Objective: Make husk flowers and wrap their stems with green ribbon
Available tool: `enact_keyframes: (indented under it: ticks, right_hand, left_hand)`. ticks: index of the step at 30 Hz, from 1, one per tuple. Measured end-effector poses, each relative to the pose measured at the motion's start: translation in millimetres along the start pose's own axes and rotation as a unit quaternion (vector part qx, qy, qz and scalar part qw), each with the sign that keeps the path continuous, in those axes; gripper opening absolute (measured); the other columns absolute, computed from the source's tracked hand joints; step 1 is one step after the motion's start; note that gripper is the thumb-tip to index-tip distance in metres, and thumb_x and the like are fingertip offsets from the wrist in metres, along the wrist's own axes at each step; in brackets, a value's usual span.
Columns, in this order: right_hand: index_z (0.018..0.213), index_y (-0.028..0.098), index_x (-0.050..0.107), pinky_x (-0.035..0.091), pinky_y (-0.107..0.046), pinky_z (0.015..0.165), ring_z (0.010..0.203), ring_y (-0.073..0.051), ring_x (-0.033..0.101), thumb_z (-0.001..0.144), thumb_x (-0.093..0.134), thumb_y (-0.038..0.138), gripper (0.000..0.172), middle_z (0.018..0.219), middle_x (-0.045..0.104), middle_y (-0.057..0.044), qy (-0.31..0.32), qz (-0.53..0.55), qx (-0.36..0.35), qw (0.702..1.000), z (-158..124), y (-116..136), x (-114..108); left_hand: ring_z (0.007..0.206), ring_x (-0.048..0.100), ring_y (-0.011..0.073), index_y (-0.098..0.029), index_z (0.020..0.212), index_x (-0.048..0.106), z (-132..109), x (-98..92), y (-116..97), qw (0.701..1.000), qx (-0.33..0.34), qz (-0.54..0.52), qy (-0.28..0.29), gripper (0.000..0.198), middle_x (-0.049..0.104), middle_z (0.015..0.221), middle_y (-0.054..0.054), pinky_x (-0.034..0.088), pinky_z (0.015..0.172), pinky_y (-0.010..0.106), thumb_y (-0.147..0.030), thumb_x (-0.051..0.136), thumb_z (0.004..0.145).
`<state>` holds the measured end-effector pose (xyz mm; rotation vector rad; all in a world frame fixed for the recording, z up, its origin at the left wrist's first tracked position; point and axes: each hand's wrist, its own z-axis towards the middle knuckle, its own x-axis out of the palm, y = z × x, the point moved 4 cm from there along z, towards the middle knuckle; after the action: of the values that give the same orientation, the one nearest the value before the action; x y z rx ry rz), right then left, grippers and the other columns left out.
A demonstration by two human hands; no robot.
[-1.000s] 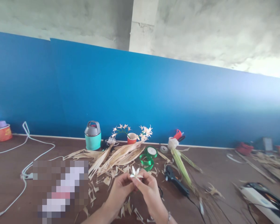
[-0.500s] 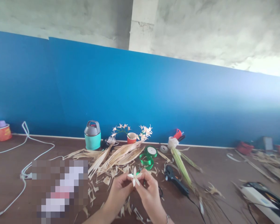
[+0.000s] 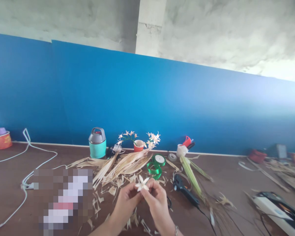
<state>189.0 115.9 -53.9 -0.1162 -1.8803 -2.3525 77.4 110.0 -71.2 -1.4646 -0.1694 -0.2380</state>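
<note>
A small pale flower with pointed petals (image 3: pixel 142 183) is pinched between my two hands, low in the middle of the head view. My left hand (image 3: pixel 127 198) has its fingers closed at the flower's left side. From the right, my right hand (image 3: pixel 156 196) grips it, the thumb resting at the petals' base. Just beyond the hands lie a green ribbon spool (image 3: pixel 159 159) and a pile of dry husks (image 3: pixel 129 164). Small husk scraps are scattered around both hands.
A red cup (image 3: pixel 138 146) with flower sprays stands by the blue partition (image 3: pixel 137 98), a teal container (image 3: pixel 97 148) to its left. At right are a black glue gun (image 3: pixel 185 191), green stalks (image 3: pixel 192 177) and a white device (image 3: pixel 272 209). A white cable (image 3: pixel 43 157) crosses the left.
The flower has tilted and turned in my fingers and sits slightly higher. My right thumb has shifted up toward its centre. The surroundings are unchanged.
</note>
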Motion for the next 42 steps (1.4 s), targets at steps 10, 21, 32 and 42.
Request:
enact_keyframes:
  ticks: [10, 21, 32, 42]
  right_hand:
    - [0.074, 0.018, 0.059, 0.041, -0.023, 0.055, 0.059, -0.013, 0.046, 0.068, 0.069, 0.031, 0.017, 0.064, 0.051, 0.002, 0.038, -0.032, 0.004, 0.999, 1, -2, 0]
    - [0.059, 0.016, 0.057, 0.026, -0.021, 0.044, 0.047, -0.009, 0.033, 0.065, 0.055, 0.025, 0.011, 0.049, 0.043, 0.004, -0.041, -0.084, 0.028, 0.995, 11, 1, -19]
    - [0.066, 0.014, 0.060, 0.028, -0.022, 0.044, 0.047, -0.010, 0.035, 0.064, 0.054, 0.030, 0.017, 0.051, 0.045, 0.004, -0.092, -0.136, 0.028, 0.986, 30, 1, -50]
    - [0.071, 0.015, 0.058, 0.024, -0.020, 0.043, 0.045, -0.008, 0.030, 0.065, 0.054, 0.025, 0.013, 0.051, 0.041, 0.006, -0.066, -0.137, 0.028, 0.988, 33, -1, -53]
  left_hand:
    - [0.059, 0.051, 0.0144, -0.016, 0.068, 0.064, -2, -6.1, -7, 0.998, 0.024, 0.044, -0.028, 0.019, 0.059, 0.061, 0.000, 0.042, 0.056, 0.022, -0.035, 0.069, 0.067]
    - [0.057, 0.052, 0.0162, -0.018, 0.065, 0.065, 6, -31.4, -32, 0.956, 0.124, 0.211, -0.164, 0.017, 0.062, 0.063, 0.001, 0.040, 0.055, 0.024, -0.035, 0.064, 0.069]
    - [0.077, 0.063, 0.0261, -0.019, 0.066, 0.065, 25, -70.4, -50, 0.899, 0.130, 0.351, -0.228, 0.020, 0.070, 0.075, 0.005, 0.047, 0.074, 0.036, -0.038, 0.060, 0.067]
    - [0.081, 0.062, 0.0262, -0.014, 0.076, 0.067, 30, -112.5, -131, 0.885, 0.102, 0.298, -0.342, 0.033, 0.070, 0.082, 0.009, 0.046, 0.072, 0.034, -0.044, 0.065, 0.061]
